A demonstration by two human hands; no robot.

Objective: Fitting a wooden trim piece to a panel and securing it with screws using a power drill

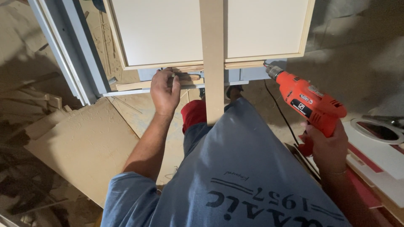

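Presently, an orange power drill [310, 100] is gripped by its handle in the right hand [326, 145] at the right of the frame, its chuck pointed toward the lower edge of a white framed panel [168, 29] at top centre. A small screw [173, 75] is pinched in the fingers of the left hand [165, 90], closed against wooden strips [134, 85] beneath the panel. A long pale board [213, 59] is seen running down the frame's middle, and sawdust-covered sheets [80, 147] are noted at lower left.

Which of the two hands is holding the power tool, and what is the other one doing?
The right hand grips the orange drill; the left hand rests on thin wood strips below the white panel.
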